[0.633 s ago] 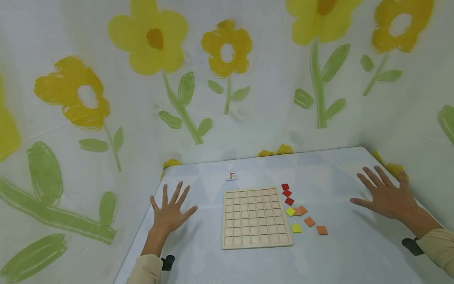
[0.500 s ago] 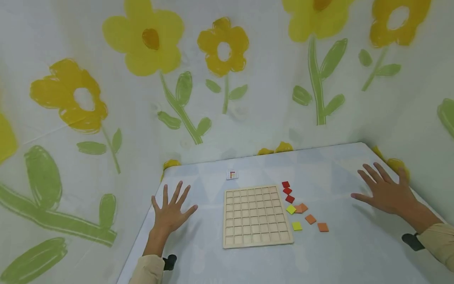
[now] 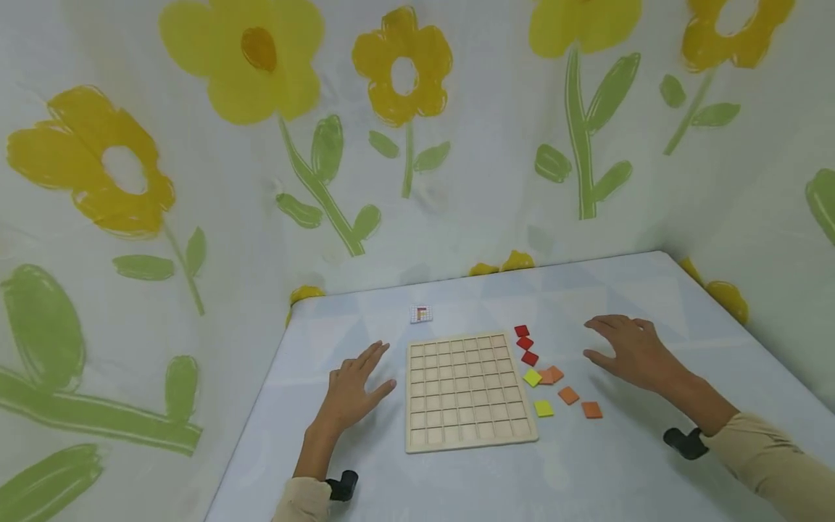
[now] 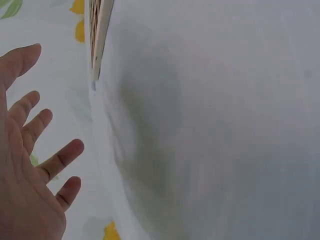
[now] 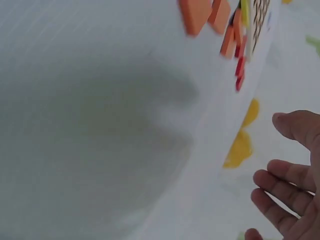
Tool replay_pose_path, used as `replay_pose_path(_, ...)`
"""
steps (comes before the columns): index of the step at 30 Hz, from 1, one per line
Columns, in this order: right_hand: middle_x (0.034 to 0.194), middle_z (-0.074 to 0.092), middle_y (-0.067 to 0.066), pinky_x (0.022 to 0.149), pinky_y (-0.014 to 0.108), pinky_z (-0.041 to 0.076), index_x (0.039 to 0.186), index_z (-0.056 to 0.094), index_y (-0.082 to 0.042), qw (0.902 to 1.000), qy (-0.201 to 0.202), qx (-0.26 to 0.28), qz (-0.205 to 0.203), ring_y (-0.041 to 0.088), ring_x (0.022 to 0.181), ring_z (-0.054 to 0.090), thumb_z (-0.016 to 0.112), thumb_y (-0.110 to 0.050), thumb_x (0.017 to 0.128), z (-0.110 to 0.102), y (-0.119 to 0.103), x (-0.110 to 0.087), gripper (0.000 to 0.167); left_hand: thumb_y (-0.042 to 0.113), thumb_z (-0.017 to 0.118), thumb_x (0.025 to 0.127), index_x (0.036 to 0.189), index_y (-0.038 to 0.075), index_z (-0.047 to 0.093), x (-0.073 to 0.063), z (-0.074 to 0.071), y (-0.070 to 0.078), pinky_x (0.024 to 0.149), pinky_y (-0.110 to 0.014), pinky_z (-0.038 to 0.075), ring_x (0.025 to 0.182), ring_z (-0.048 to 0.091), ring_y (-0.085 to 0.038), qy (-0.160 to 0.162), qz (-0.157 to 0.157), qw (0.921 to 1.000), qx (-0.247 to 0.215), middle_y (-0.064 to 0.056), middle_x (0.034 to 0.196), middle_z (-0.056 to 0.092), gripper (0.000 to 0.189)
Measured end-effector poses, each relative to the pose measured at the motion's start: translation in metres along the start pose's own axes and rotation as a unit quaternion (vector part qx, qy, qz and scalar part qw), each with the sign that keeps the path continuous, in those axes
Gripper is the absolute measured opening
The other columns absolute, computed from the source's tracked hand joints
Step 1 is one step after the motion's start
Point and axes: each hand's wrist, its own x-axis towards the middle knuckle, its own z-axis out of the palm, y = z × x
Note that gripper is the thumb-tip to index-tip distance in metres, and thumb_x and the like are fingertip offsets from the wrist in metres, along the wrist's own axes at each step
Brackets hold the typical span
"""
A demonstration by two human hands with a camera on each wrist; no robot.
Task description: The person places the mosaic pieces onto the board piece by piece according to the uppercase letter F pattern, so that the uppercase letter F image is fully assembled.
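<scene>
A wooden grid board [image 3: 466, 391] with bare square cells lies mid-table in the head view. To its left hovers my left hand [image 3: 349, 391], fingers loosely bent, thumb toward the board, holding nothing. My right hand [image 3: 636, 351] hangs above the table at the right, relaxed and holding nothing. Between that hand and the board lie several square tiles: red tiles [image 3: 525, 343] at the back, yellow tiles [image 3: 544, 408] beside the board's edge, and orange tiles [image 3: 569, 395] nearest the hand. In the right wrist view, the orange tiles [image 5: 195, 15] show edge-on, apart from the fingers.
Behind the board lies a small card [image 3: 421, 313] with a printed grid pattern. A pale cloth covers the table [image 3: 346, 312]. A flowered curtain [image 3: 483, 181] rises along the back and sides. A black wrist camera [image 3: 685, 442] is strapped at the right sleeve.
Both hands have moved inward, the left rightward and the right leftward. Their spread fingers have drawn together and relaxed. The board and tiles have stayed in place while the head view shifted slightly.
</scene>
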Motion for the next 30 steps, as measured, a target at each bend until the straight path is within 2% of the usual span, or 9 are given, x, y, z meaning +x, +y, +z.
replay_pose_path(5,0.125,0.063,0.022,0.095,0.065,0.037,0.124,0.066,0.0,0.9991,0.015,0.04,0.004,0.042,0.118,0.054,0.08,-0.023,0.085,0.016,-0.028,0.013,0.046,0.053,0.059,0.095,0.156,0.029,0.038,0.009,0.019,0.008,0.094,-0.059,0.034,0.126,0.048,-0.035,-0.04,0.006,0.9989,-0.024,0.003,0.159,0.037,0.069)
replay_pose_path(9,0.121,0.066,0.018,0.093,0.06,0.042,0.121,0.069,-0.002,0.998,0.007,0.062,0.006,0.039,0.114,0.057,0.08,-0.022,0.085,0.029,-0.043,0.017,0.043,0.051,0.059,0.095,0.154,0.025,0.042,0.006,0.033,0.011,0.095,-0.061,0.034,0.125,0.047,-0.037,-0.063,0.005,0.9967,-0.051,-0.001,0.155,0.043,0.067)
replay_pose_path(11,0.12,0.066,0.017,0.092,0.058,0.042,0.12,0.069,-0.002,0.9976,-0.003,0.069,0.009,0.038,0.114,0.057,0.079,-0.022,0.085,0.034,-0.048,0.021,0.042,0.049,0.061,0.095,0.152,0.024,0.045,0.003,0.038,0.011,0.096,-0.062,0.032,0.125,0.046,-0.038,-0.058,0.002,0.9958,-0.07,-0.002,0.152,0.047,0.065)
replay_pose_path(16,0.117,0.066,0.015,0.091,0.055,0.043,0.118,0.07,-0.004,0.9973,-0.032,0.064,0.018,0.035,0.112,0.057,0.078,-0.023,0.086,0.041,-0.053,0.038,0.038,0.045,0.063,0.094,0.15,0.027,0.049,-0.002,0.048,0.008,0.1,-0.058,0.026,0.127,0.041,-0.033,-0.037,0.001,0.9941,-0.101,0.006,0.15,0.05,0.061)
replay_pose_path(21,0.11,0.068,0.011,0.089,0.053,0.045,0.115,0.071,-0.004,0.9961,-0.058,0.058,0.032,0.032,0.105,0.059,0.079,-0.024,0.086,0.049,-0.05,0.058,0.036,0.044,0.063,0.093,0.148,0.029,0.052,0.0,0.051,0.006,0.102,-0.055,0.024,0.126,0.038,-0.025,-0.03,0.011,0.9942,-0.103,0.016,0.153,0.044,0.058)
replay_pose_path(26,0.098,0.068,0.005,0.085,0.05,0.047,0.11,0.072,-0.003,0.9939,-0.065,0.084,0.03,0.025,0.093,0.06,0.078,-0.023,0.087,0.057,-0.049,0.071,0.031,0.044,0.064,0.093,0.149,0.029,0.051,0.006,0.053,0.003,0.103,-0.054,0.023,0.125,0.037,-0.021,-0.02,0.011,0.9941,-0.106,0.017,0.153,0.043,0.06)
replay_pose_path(30,0.091,0.066,0.002,0.078,0.045,0.049,0.102,0.072,-0.004,0.9947,-0.062,0.082,0.013,0.02,0.083,0.058,0.078,-0.022,0.087,0.062,-0.05,0.077,0.024,0.044,0.064,0.093,0.149,0.029,0.05,0.009,0.055,0.003,0.103,-0.053,0.022,0.126,0.037,-0.021,-0.019,0.009,0.9935,-0.112,0.017,0.154,0.043,0.06)
